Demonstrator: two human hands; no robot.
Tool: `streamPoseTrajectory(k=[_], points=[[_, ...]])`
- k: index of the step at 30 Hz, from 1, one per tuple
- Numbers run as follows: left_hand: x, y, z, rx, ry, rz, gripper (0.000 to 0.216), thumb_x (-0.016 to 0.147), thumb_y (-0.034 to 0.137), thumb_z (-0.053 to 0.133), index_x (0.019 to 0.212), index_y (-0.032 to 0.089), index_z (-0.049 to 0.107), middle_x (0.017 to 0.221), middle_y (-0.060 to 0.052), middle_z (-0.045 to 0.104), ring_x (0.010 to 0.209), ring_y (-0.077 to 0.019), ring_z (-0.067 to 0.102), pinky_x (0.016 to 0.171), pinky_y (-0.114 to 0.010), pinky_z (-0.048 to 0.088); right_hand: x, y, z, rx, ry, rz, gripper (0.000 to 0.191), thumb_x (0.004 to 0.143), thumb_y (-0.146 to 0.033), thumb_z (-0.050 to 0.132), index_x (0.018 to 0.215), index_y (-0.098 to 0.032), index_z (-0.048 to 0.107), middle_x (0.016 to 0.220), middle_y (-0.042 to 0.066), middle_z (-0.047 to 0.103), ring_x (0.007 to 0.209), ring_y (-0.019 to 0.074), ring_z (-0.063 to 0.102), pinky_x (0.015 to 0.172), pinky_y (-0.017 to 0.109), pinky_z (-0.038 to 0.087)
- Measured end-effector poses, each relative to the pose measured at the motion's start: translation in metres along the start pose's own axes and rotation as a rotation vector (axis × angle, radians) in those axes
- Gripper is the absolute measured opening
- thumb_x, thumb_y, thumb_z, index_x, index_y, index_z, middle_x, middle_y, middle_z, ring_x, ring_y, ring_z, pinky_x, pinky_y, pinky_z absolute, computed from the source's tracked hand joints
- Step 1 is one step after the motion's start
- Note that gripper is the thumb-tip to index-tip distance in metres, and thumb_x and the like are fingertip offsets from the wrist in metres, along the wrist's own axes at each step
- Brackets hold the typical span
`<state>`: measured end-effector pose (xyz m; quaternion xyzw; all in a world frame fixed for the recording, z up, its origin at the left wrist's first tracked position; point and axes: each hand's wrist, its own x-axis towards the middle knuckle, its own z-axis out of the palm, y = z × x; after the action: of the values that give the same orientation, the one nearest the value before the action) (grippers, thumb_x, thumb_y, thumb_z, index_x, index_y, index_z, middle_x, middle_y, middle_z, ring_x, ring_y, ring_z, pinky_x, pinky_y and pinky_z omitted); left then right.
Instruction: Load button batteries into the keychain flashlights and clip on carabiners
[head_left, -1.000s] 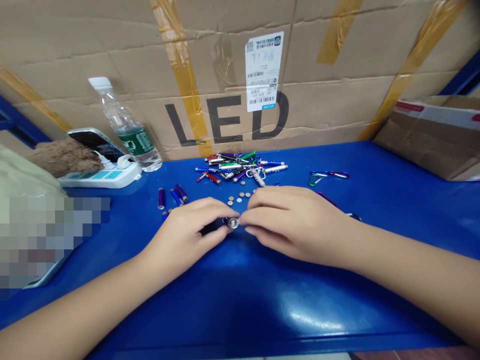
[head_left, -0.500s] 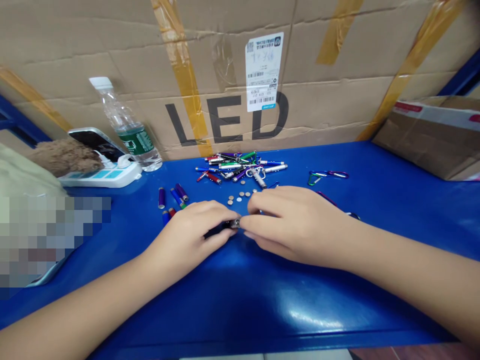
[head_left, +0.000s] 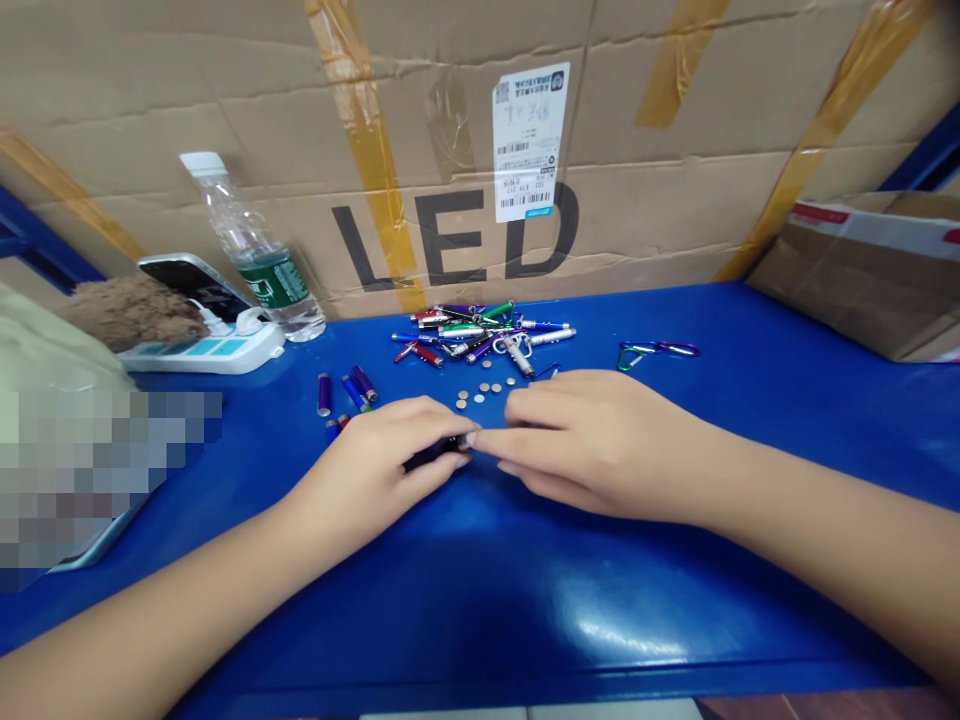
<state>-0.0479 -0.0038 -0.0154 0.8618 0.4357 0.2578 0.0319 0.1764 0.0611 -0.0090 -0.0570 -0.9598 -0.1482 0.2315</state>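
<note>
Both hands rest on the blue table (head_left: pixel 487 590) with fingertips meeting at its middle. My left hand (head_left: pixel 382 465) is closed around a small dark keychain flashlight (head_left: pixel 429 457), of which only a sliver shows under the fingers. My right hand (head_left: pixel 592 445) pinches at the flashlight's end, hiding its metal tip. Just beyond the fingers lie several small button cell batteries (head_left: pixel 484 391). Behind them is a pile of coloured keychain flashlights (head_left: pixel 480 335). Loose flashlight tubes (head_left: pixel 349 390) lie left of the batteries.
A large cardboard box marked LED (head_left: pixel 457 150) walls off the back. A water bottle (head_left: pixel 259 255), a phone (head_left: pixel 191 285) and a white power strip (head_left: pixel 206 350) stand at back left. Coloured carabiners (head_left: pixel 656 352) lie at back right, near another carton (head_left: pixel 870 275).
The flashlight's silver end, visible between my fingertips earlier, is now covered by my right fingers. Both hands have stayed in nearly the same place.
</note>
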Motion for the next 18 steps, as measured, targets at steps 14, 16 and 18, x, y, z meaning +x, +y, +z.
streamPoseTrajectory(k=[14, 16, 18], points=[[0.0007, 0.0009, 0.0009, 0.024, 0.007, 0.06, 0.014, 0.09, 0.016, 0.056, 0.098, 0.018, 0.067, 0.094, -0.001, 0.071, 0.087, -0.0115, 0.066, 0.081, -0.02, 0.051, 0.0019, -0.005, -0.0036, 0.005, -0.044, 0.021, 0.024, 0.093, -0.018, 0.043, 0.098, -0.019, 0.067, 0.082, 0.004, 0.063, 0.062, 0.0123, 0.051, 0.057, 0.027, 0.032], [0.0003, 0.0014, 0.001, 0.038, 0.002, 0.061, 0.015, 0.091, 0.016, 0.055, 0.099, 0.018, 0.067, 0.094, -0.001, 0.072, 0.088, -0.0119, 0.066, 0.082, -0.02, 0.051, 0.0013, -0.0057, -0.0019, 0.035, -0.071, 0.033, 0.024, 0.093, -0.02, 0.043, 0.1, -0.019, 0.066, 0.084, 0.004, 0.064, 0.063, 0.0126, 0.052, 0.057, 0.027, 0.033], [-0.0002, 0.0016, 0.0013, 0.037, 0.001, 0.052, 0.016, 0.091, 0.016, 0.055, 0.1, 0.018, 0.068, 0.094, -0.001, 0.072, 0.087, -0.0119, 0.066, 0.082, -0.021, 0.051, 0.0012, -0.0053, -0.0009, 0.105, -0.083, 0.057, 0.024, 0.093, -0.021, 0.044, 0.104, -0.019, 0.065, 0.087, 0.004, 0.065, 0.065, 0.0132, 0.055, 0.059, 0.027, 0.036]])
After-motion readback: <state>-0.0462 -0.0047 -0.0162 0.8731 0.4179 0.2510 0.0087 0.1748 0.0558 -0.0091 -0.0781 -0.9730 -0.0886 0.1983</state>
